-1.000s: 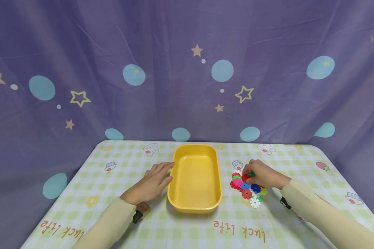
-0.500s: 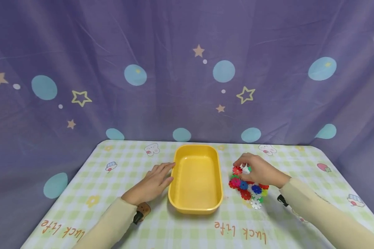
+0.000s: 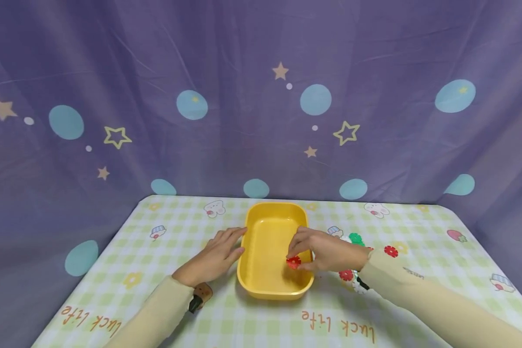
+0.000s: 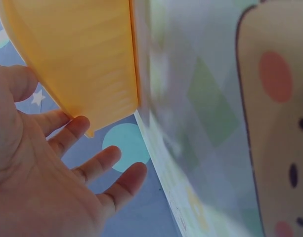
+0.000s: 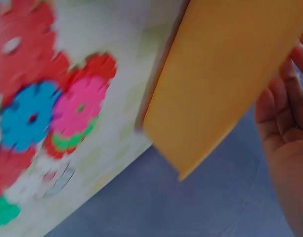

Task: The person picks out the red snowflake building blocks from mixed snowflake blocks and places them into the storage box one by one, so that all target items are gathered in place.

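Note:
A yellow plastic tray (image 3: 261, 256) sits on the table between the two hands. My left hand (image 3: 210, 260) touches its left rim with fingers loosely extended; in the left wrist view, fingertips meet the tray's edge. Over the right part of the tray, my right hand (image 3: 328, 249) pinches a red snowflake disc (image 3: 293, 262) between thumb and fingers. That disc is hidden in the right wrist view, where the tray wall (image 5: 215, 84) stands before the hand. A pile of notched discs lies right of the tray, with a blue disc (image 5: 30, 117) and a pink disc (image 5: 78, 106) among them.
The right forearm covers much of the pile; a green disc (image 3: 355, 238) shows behind it. A single red disc (image 3: 391, 251) lies apart to the right. A checked cloth (image 3: 165, 251) covers the table, and a purple curtain (image 3: 226, 145) hangs behind.
My right hand has moved left from the pile to over the tray, with a red disc in its fingers. A red disc now lies right of the pile. The left hand stays at the rim.

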